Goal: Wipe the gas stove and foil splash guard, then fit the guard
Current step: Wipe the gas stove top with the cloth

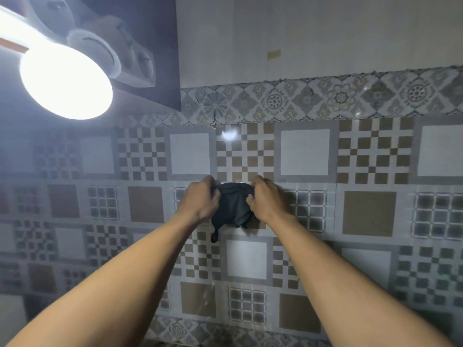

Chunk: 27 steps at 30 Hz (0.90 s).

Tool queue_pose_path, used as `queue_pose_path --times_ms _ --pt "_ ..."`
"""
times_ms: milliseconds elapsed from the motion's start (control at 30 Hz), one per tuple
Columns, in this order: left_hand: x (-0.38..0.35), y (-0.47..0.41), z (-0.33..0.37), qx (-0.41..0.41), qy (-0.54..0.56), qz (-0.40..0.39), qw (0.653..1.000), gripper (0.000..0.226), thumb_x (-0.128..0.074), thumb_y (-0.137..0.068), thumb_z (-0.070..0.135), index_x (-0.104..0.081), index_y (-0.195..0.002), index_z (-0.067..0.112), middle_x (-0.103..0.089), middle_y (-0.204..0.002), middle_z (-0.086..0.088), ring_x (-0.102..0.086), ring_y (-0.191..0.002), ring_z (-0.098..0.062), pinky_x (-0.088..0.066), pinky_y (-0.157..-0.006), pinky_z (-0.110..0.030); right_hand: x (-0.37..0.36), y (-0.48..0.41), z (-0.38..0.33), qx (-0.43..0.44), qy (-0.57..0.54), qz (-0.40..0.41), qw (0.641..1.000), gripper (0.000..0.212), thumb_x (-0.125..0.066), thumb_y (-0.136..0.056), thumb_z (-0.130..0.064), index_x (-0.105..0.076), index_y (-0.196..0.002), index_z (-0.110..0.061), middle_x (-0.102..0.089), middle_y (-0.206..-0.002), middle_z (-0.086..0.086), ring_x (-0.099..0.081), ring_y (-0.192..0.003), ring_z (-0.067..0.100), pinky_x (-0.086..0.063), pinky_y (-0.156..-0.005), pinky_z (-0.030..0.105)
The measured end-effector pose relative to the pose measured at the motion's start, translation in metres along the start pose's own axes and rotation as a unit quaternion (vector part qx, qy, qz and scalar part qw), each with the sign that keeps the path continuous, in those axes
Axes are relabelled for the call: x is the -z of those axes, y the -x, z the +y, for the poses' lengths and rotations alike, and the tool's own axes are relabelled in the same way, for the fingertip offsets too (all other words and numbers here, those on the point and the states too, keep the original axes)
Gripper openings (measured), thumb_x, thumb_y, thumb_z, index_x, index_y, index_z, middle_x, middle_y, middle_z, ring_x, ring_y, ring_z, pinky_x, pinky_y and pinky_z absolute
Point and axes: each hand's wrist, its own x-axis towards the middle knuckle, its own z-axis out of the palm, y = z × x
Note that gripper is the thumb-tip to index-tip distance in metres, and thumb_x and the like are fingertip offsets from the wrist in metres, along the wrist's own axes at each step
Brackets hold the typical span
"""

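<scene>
A dark grey cloth (233, 206) is bunched against the patterned tile wall (368, 211) at mid-height. My left hand (200, 201) grips its left edge and my right hand (266, 200) grips its right edge, both arms stretched forward. A small loop of the cloth hangs down at its lower left. Neither the gas stove nor the foil splash guard is in view.
A bright round lamp (66, 86) glares at the upper left, under a shelf with pale rounded containers (100, 41). A dark panel stands behind them. A decorative tile band (325, 96) runs across the wall above the hands, with plain white wall higher up.
</scene>
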Motion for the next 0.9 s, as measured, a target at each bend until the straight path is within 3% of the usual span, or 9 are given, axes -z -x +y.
queue_pose_path --times_ms 100,200,267,367,433,600,667,767,900 --pt "0.011 -0.001 0.007 0.007 0.03 -0.004 1.0 0.025 -0.054 -0.098 0.021 -0.062 -0.119 0.011 -0.068 -0.116 -0.013 -0.063 -0.105 -0.031 -0.056 -0.086 -0.042 0.014 0.0 -0.003 -0.051 -0.06 -0.041 0.996 0.017 -0.059 -0.091 -0.018 -0.066 -0.089 -0.003 -0.068 -0.08 0.011 -0.066 -0.074 0.028 -0.059 -0.069 0.043" --pt "0.016 0.003 0.02 0.039 0.043 -0.025 0.998 0.026 -0.059 -0.096 0.024 -0.067 -0.116 0.011 -0.069 -0.112 -0.01 -0.064 -0.103 -0.027 -0.054 -0.085 -0.037 0.034 0.006 -0.005 -0.095 -0.11 -0.077 0.986 0.026 -0.058 -0.089 -0.024 -0.057 -0.071 -0.006 -0.059 -0.066 0.006 -0.058 -0.061 0.021 -0.046 -0.055 0.03" --pt "0.015 0.01 0.031 0.065 0.061 -0.049 0.995 0.024 -0.062 -0.095 0.025 -0.071 -0.109 0.009 -0.069 -0.107 -0.007 -0.064 -0.099 -0.025 -0.051 -0.082 -0.033 0.046 0.015 -0.003 -0.126 -0.139 -0.122 0.975 0.022 -0.057 -0.087 -0.025 -0.05 -0.071 -0.014 -0.045 -0.062 0.002 -0.046 -0.057 0.018 -0.034 -0.053 0.027" --pt "0.008 0.027 0.049 0.109 0.133 -0.098 0.98 0.017 -0.064 -0.09 0.019 -0.073 -0.083 0.006 -0.071 -0.082 -0.005 -0.065 -0.079 -0.022 -0.05 -0.063 -0.028 0.062 0.035 0.007 -0.177 -0.187 -0.161 0.953 0.015 -0.06 -0.083 -0.024 -0.055 -0.076 -0.012 -0.052 -0.07 0.005 -0.055 -0.063 0.019 -0.047 -0.059 0.032" --pt "0.001 0.042 0.065 0.148 0.212 -0.131 0.957 0.017 -0.063 -0.088 0.017 -0.071 -0.078 0.005 -0.071 -0.077 -0.006 -0.065 -0.073 -0.022 -0.052 -0.058 -0.028 0.074 0.054 0.019 -0.22 -0.252 -0.167 0.928 0.017 -0.063 -0.083 -0.021 -0.065 -0.089 -0.005 -0.066 -0.082 0.008 -0.065 -0.073 0.02 -0.056 -0.067 0.033" --pt "-0.019 0.089 0.121 0.238 0.398 -0.264 0.846 0.05 -0.032 -0.1 0.035 -0.072 -0.097 0.006 -0.078 -0.091 -0.008 -0.071 -0.094 -0.025 -0.05 -0.084 -0.037 0.101 0.104 0.062 -0.275 -0.399 -0.208 0.85 0.039 -0.07 -0.085 -0.04 -0.07 -0.108 -0.009 -0.075 -0.102 0.009 -0.073 -0.093 0.02 -0.06 -0.08 0.038" --pt "-0.031 0.105 0.139 0.25 0.407 -0.297 0.827 0.059 -0.023 -0.1 0.041 -0.074 -0.102 0.011 -0.077 -0.1 -0.005 -0.067 -0.102 -0.023 -0.046 -0.088 -0.038 0.113 0.123 0.083 -0.281 -0.387 -0.206 0.853 0.038 -0.076 -0.082 -0.04 -0.073 -0.101 -0.008 -0.076 -0.098 0.009 -0.074 -0.088 0.017 -0.06 -0.082 0.038" --pt "-0.057 0.126 0.158 0.275 0.406 -0.329 0.807 0.063 -0.021 -0.099 0.045 -0.076 -0.104 0.013 -0.077 -0.104 -0.002 -0.064 -0.108 -0.024 -0.044 -0.088 -0.037 0.129 0.151 0.113 -0.292 -0.327 -0.202 0.876 0.02 -0.075 -0.082 -0.019 -0.065 -0.071 -0.004 -0.069 -0.072 0.01 -0.069 -0.059 0.009 -0.06 -0.06 0.026" --pt "-0.095 0.162 0.178 0.253 0.37 -0.394 0.803 0.057 -0.026 -0.101 0.044 -0.073 -0.114 0.014 -0.075 -0.111 -0.001 -0.063 -0.109 -0.024 -0.044 -0.086 -0.036 0.133 0.184 0.149 -0.288 -0.22 -0.233 0.902 0.01 -0.071 -0.074 -0.023 -0.067 -0.074 -0.014 -0.058 -0.069 0.009 -0.064 -0.067 0.024 -0.055 -0.068 0.034"
